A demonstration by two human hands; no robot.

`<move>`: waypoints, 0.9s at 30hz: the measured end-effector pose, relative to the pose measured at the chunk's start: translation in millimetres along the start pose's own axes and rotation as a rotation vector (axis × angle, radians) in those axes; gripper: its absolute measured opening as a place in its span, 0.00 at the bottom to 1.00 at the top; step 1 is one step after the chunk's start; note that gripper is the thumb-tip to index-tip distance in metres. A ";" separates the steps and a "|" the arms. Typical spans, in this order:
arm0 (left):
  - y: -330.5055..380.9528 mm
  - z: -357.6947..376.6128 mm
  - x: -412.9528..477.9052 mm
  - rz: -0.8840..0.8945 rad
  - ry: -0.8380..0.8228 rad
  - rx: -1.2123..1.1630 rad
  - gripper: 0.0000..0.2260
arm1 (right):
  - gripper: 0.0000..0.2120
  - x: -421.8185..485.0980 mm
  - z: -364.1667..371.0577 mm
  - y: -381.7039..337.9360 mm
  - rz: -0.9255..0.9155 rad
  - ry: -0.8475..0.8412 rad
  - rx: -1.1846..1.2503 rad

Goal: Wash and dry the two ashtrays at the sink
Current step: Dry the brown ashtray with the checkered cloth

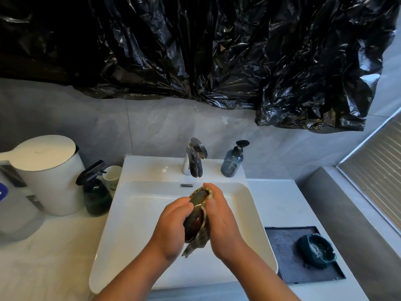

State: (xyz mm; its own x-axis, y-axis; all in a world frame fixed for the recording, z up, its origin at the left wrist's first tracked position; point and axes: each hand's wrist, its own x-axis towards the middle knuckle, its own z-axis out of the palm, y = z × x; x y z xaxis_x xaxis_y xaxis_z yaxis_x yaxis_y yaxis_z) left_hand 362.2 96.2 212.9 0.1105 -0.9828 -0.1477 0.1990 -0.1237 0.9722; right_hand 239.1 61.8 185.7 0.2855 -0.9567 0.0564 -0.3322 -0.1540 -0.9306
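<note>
Two hands work low over the sink (134, 216): the left hand (173, 227) has its fingers (183, 206) curled round a dark ashtray (195, 218), held on edge above the basin. The right hand (223, 227) grips a cloth (198, 240) against it, fingers wrapped over the top rim, and the cloth's tail hangs between the wrists. Off right, a teal ashtray (315, 250) sits on a dark mat (280, 257) on the white desk (54, 257). Further back there's the tap (195, 158) with a soap bottle (232, 162) beside it. To the left stand a spray bottle (95, 192), a cup (111, 173) and a white bin (47, 172). Black plastic sheet (195, 51) hangs on the wall behind.
</note>
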 end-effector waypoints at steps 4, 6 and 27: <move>-4.4 1.8 4.3 0.033 -0.009 -0.039 0.15 | 0.28 -8.6 4.9 5.0 -0.146 -0.003 -0.288; -5.8 1.2 4.1 0.075 -0.033 -0.026 0.16 | 0.28 -6.3 4.2 5.1 -0.182 0.009 -0.270; 3.7 -0.6 7.1 -0.137 0.117 -0.190 0.21 | 0.23 -8.4 16.1 -5.1 -0.389 0.087 -0.439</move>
State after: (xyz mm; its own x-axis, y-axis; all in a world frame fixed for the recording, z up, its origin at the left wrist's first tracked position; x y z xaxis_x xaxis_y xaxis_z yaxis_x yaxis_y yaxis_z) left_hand 364.3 88.8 215.4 0.1794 -0.9349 -0.3061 0.3979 -0.2156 0.8917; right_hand 252.9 74.6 184.2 0.3921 -0.8234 0.4101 -0.5642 -0.5674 -0.5998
